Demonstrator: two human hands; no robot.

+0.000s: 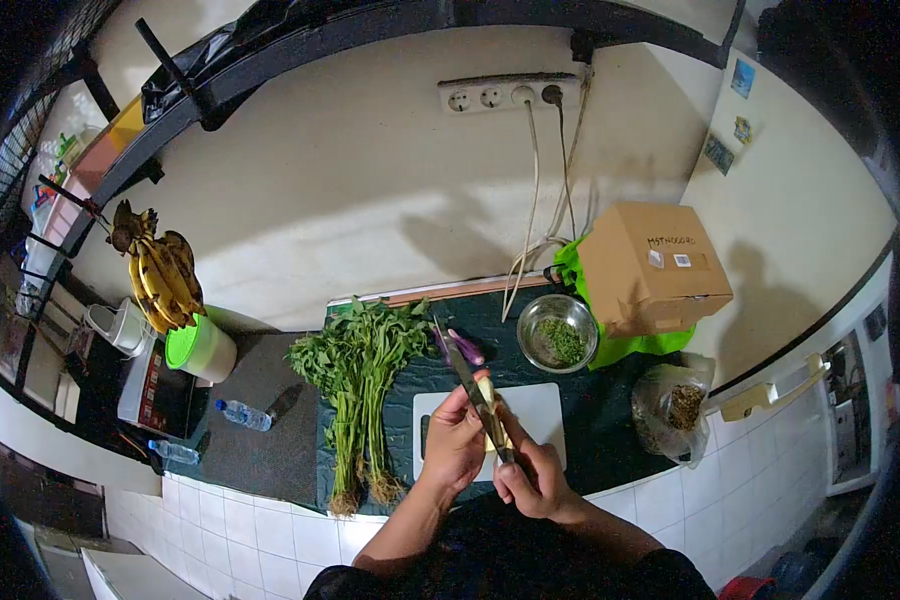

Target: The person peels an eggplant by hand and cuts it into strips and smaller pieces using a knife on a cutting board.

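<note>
In my right hand [532, 477], closed around its handle, a kitchen knife [460, 362] points up and away to the left. My left hand [454, 442] is closed beside the blade on a pale, slim vegetable piece [486, 388], its kind unclear. Both hands are over a white cutting board [542, 412]. Beyond the board lie purple eggplants [466, 347], partly behind the blade. Left of the board are bunches of leafy greens [365, 350] with their roots on. A metal bowl [531, 352] with small green pieces stands behind the board to the right.
A cardboard box [650, 268] stands on a bright green bag [660, 344] at the back right. Near the right edge sits a plastic bag [658, 425] with brownish contents. Bananas [162, 275] hang at left above a green-lidded container [210, 350]. Water bottles [243, 415] lie at left.
</note>
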